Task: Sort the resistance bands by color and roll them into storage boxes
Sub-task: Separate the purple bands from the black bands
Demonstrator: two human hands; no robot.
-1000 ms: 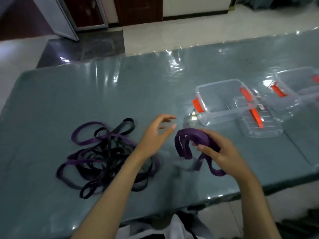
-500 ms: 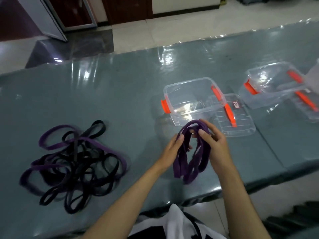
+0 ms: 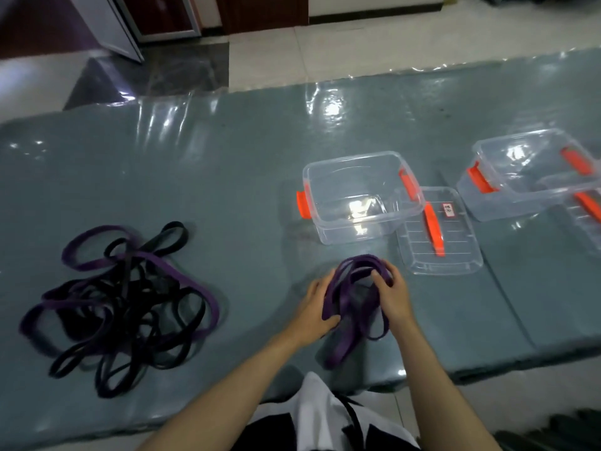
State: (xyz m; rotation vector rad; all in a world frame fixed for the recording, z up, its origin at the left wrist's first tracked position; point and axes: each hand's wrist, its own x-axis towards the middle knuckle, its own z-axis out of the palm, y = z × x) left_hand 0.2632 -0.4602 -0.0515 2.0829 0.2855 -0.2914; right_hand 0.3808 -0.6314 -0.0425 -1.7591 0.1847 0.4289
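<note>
Our left hand [image 3: 313, 309] and right hand [image 3: 395, 296] curl their fingers round the folded purple band [image 3: 353, 307], near the clear box [image 3: 354, 193].

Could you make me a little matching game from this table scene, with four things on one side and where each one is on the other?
Things:
1. coiled purple resistance band
2. tangled pile of black and purple bands
3. nearer clear plastic box with orange handles
4. flat clear lid with an orange strip

Places:
A. lying beside the nearer box, on its right
B. far left on the grey table
C. held between both hands
D. standing open just beyond the hands

Pairs: 1-C, 2-B, 3-D, 4-A
</note>
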